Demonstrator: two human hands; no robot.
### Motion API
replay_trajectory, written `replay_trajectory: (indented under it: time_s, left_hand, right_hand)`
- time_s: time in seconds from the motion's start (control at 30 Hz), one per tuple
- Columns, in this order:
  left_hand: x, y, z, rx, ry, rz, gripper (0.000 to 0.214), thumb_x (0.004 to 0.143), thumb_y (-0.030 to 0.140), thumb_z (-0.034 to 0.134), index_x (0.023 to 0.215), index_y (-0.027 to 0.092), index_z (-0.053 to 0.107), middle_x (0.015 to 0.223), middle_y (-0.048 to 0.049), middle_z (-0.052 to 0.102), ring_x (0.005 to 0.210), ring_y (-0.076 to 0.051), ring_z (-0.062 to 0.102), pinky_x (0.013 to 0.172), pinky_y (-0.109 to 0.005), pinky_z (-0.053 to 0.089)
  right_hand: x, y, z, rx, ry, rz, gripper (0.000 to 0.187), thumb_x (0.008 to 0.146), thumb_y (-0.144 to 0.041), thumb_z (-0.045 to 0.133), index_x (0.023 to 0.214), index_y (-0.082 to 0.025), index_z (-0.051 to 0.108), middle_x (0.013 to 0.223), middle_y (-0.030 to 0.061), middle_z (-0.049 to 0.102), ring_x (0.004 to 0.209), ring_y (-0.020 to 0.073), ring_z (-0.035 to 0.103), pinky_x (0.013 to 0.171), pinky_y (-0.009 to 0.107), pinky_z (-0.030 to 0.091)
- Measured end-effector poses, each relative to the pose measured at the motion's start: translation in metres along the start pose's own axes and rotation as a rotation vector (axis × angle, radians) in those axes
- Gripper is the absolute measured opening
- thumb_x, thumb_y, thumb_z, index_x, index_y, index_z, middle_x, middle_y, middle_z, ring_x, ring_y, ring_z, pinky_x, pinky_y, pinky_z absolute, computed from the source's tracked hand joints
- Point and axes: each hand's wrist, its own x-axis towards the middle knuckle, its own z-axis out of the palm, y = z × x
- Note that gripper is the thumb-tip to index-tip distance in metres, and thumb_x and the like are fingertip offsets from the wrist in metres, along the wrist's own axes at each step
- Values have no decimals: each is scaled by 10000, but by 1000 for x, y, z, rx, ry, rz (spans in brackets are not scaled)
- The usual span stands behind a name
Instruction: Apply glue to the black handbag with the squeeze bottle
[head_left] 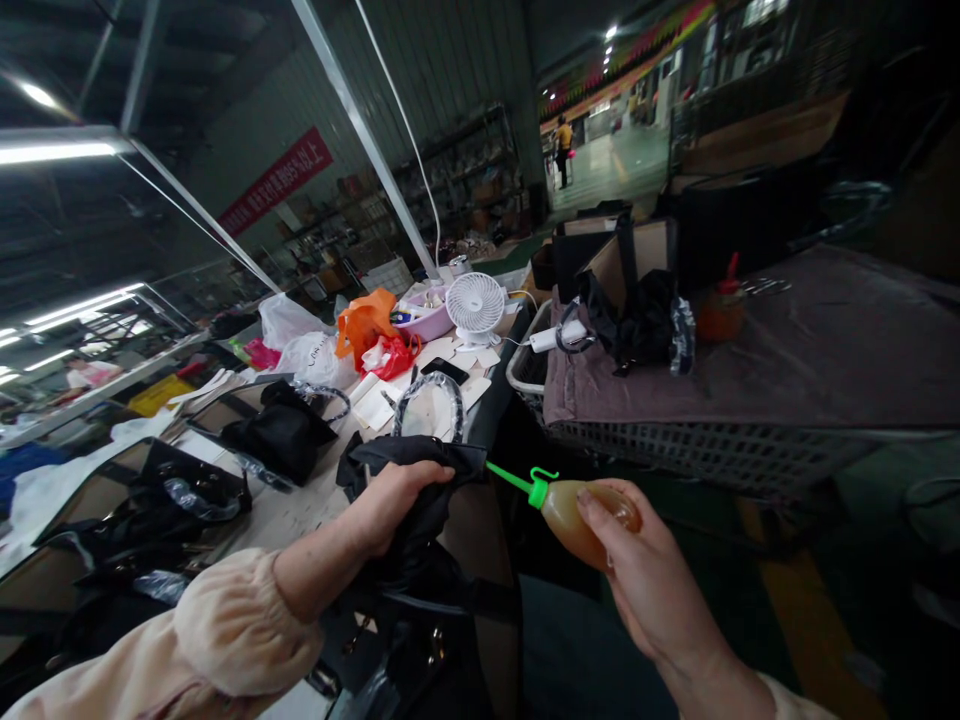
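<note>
My left hand (401,500) grips the top edge of a black bag (420,555), its fingers folded over the dark fabric. A handle wrapped in clear plastic (430,400) rises in a loop behind that hand. In my right hand (637,560) is a squeeze bottle (581,515) of amber liquid with a green cap and a long thin green nozzle. The bottle lies tilted sideways, and the nozzle tip meets the bag's edge just right of my left fingers. Whether liquid is coming out is too small to tell.
More black bags (281,430) lie along the table at left. Behind stand a white fan (476,305), a purple basin (427,318), an orange plastic bag (367,322) and a phone (445,371). At right, a cloth-covered crate (787,375) carries another bag and a red-tipped bottle (721,308).
</note>
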Motion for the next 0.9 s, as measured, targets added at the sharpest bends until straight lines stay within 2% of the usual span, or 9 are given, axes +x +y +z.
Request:
replay_trajectory:
  time_s: [0.27,0.43,0.57,0.7,0.8,0.9]
  left_hand:
    - [1,-1,0,7,10,3,214,535,317,711,616,134,635,492,-22,595,402,-128,511,362,-203,392]
    - [-2,1,3,19,8,-14,234,520,326,711,621,131,633,492,-24,597,400,-128,512,362,-204,393]
    - [-1,0,3,26,13,-16,238,521,338,711,603,132,625,481,-24,589,395,-130,508,357,-205,380]
    - [1,-2,0,20,-5,-7,241,521,335,712,623,130,634,502,-21,603,409,-127,513,369,-205,397]
    - [2,-2,-1,22,-14,-13,257,525,344,721,635,127,636,506,-20,608,414,-129,519,369,-204,403]
    - [2,-2,0,27,-1,5,259,528,335,722,652,122,640,509,-23,614,424,-132,530,379,-201,409]
  right_hand:
    - [-3,0,-3,-41,-49,-1,454,718,-584,742,944,-224,582,840,5,645,779,195,591,690,302,483]
    - [-1,-2,1,40,-5,24,466,694,-581,767,935,-236,568,828,-14,624,751,175,576,632,270,469]
    - [-2,1,-2,-17,-55,5,440,732,-585,738,932,-231,569,817,-14,623,746,170,571,641,272,463]
    - [-3,2,-11,-181,-23,-113,416,773,-585,698,965,-234,580,845,-6,636,764,182,590,688,297,476]
    - [-1,-7,-12,-351,58,-268,402,775,-571,692,982,-240,595,886,8,650,782,195,608,696,308,486]
    - [1,-18,-9,-464,83,-451,341,795,-522,681,977,-245,605,907,16,659,792,198,623,713,316,495]
